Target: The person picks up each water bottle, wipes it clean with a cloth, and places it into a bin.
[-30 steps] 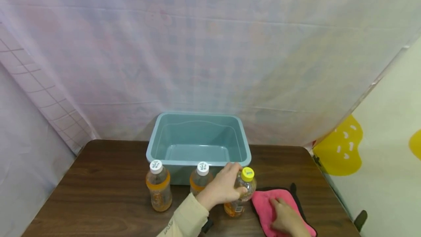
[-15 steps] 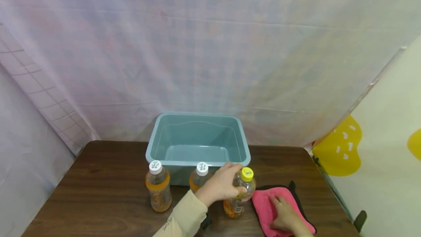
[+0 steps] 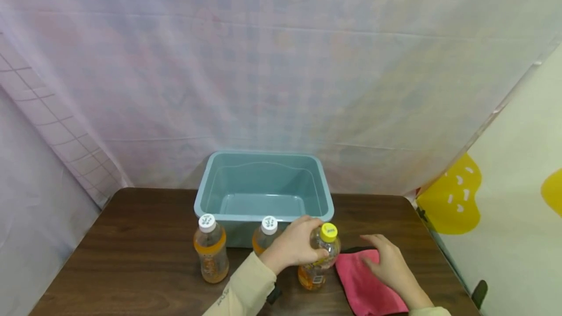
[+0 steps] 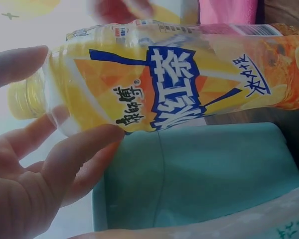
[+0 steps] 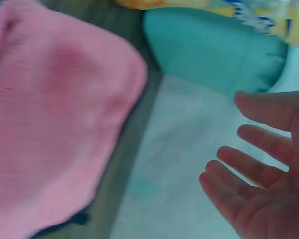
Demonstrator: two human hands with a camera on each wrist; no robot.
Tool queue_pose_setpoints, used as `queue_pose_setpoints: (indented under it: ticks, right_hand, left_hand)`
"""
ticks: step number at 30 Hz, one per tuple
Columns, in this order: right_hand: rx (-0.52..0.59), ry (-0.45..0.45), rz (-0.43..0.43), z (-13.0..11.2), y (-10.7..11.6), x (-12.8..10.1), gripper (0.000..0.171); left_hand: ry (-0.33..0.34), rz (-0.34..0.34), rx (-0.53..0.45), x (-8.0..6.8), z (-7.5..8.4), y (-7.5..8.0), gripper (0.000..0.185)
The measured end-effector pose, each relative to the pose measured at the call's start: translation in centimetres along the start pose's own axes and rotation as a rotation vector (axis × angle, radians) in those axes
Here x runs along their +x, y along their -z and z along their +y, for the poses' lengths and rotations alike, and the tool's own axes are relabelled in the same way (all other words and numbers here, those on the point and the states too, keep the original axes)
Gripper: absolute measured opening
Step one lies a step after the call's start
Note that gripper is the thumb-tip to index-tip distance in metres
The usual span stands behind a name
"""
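Observation:
My left hand (image 3: 307,249) grips the shoulder of a yellow-capped bottle of orange drink (image 3: 322,262) that stands upright on the brown table (image 3: 131,247). The left wrist view shows the bottle's orange label (image 4: 164,84) with my fingers (image 4: 65,164) curled round it. My right hand (image 3: 386,260) hovers with straight, spread fingers over the far part of a pink cloth (image 3: 362,284). In the right wrist view the open fingers (image 5: 259,169) are apart from the pink cloth (image 5: 55,124).
A teal plastic tub (image 3: 263,160) sits at the table's back edge. Two white-capped bottles of orange drink (image 3: 210,255) (image 3: 265,235) stand in front of it, left of my left hand. A pale curtain hangs behind.
My right hand has lifted off the near part of the pink cloth and moved away from me to its far edge. The left hand and the bottle have barely moved.

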State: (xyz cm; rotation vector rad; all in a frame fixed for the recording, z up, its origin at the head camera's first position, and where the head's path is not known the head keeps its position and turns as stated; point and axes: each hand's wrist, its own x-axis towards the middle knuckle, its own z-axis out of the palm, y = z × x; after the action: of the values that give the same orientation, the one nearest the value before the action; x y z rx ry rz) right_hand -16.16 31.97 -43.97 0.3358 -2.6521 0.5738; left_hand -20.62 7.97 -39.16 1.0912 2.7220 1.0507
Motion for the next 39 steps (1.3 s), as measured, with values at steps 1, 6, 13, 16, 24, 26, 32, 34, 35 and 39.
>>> queue_pose_setpoints:
  ticks: [1,6,13,16,24,26,32,34,35,39]
  right_hand:
    - [0.001,0.031,0.025,-0.4,0.3,0.4,0.041]
    - [0.0,0.189,0.133,-2.0,1.2,2.4,0.037]
    - [0.037,0.303,0.134,-3.7,1.3,5.1,0.03]
    - [0.049,0.344,0.131,-4.2,1.1,6.1,0.028]
    - [0.028,0.313,0.048,-4.7,-0.1,7.2,0.021]
    - [0.019,0.306,0.035,-4.7,-0.4,7.3,0.018]
    - [0.018,0.297,0.045,-4.7,-0.9,7.4,0.015]
    - [0.018,0.3,0.063,-4.6,-1.0,7.4,0.016]
    - [0.017,0.307,0.076,-4.6,-1.1,7.4,0.016]
    - [0.02,0.347,0.144,-4.5,-1.4,7.5,0.017]
  left_hand:
    - [0.0,0.001,-0.006,0.0,0.0,0.0,0.055]
    - [-0.016,0.014,-0.01,-0.2,0.0,-0.1,0.059]
    - [-0.013,0.034,0.009,-0.3,0.2,-0.1,0.06]
    - [-0.002,0.036,0.001,-0.4,0.2,0.1,0.06]
    - [0.004,0.032,-0.029,-0.8,0.5,1.1,0.056]
    - [0.001,0.033,-0.028,-0.9,0.8,1.6,0.054]
    - [-0.019,0.018,-0.019,-1.0,1.8,3.4,0.051]
    - [-0.028,0.005,-0.015,-1.2,2.3,4.1,0.051]
    - [-0.034,0.0,-0.015,-1.3,2.6,4.5,0.051]
    - [-0.067,-0.013,-0.006,-1.6,3.8,6.4,0.052]
